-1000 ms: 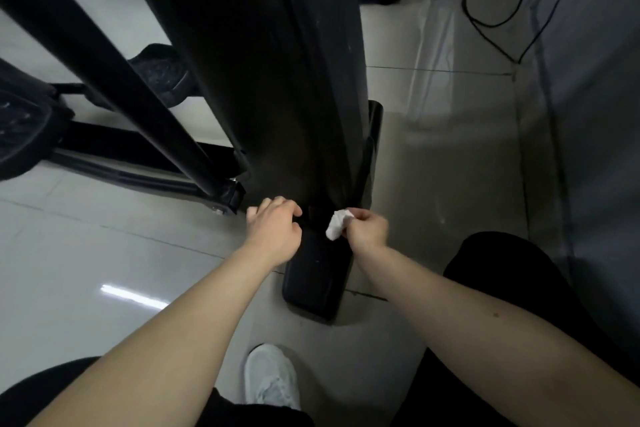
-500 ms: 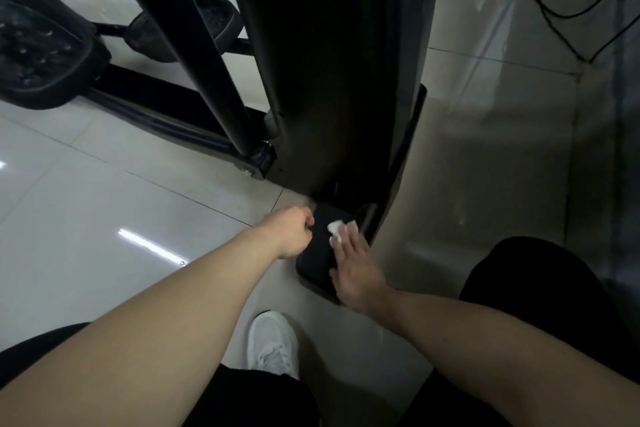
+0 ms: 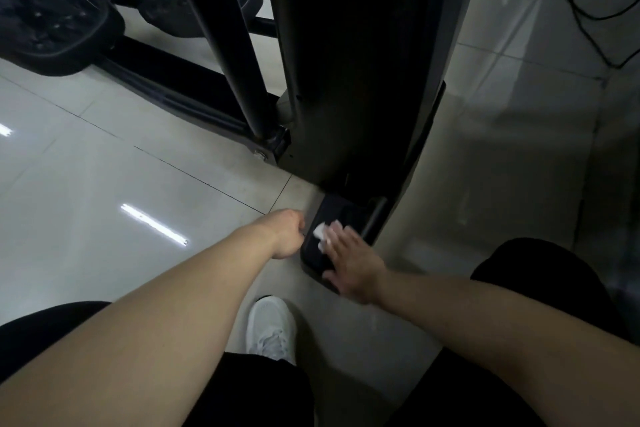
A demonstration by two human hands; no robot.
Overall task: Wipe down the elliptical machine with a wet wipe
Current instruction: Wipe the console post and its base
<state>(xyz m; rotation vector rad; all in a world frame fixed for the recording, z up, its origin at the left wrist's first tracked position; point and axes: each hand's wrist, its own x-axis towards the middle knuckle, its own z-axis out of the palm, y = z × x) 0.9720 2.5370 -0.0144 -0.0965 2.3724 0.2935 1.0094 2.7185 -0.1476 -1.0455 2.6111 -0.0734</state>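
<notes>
Head view: the right hand (image 3: 349,263) lies flat, fingers straight, pressing the white wet wipe (image 3: 320,231) onto the elliptical machine (image 3: 363,62)'s black base cap (image 3: 312,259). The left hand (image 3: 285,234), fingers curled, sits at the cap's left edge, just beside the wipe; grip unclear.

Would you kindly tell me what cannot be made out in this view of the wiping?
Wet wipe: head view, mostly hidden under the fingers of the right hand.
Left hand: head view, fingertips curl out of sight behind its knuckles; whether they hold the base foot is unclear.
Elliptical machine: head view, upper part cut off by the top edge.
</notes>
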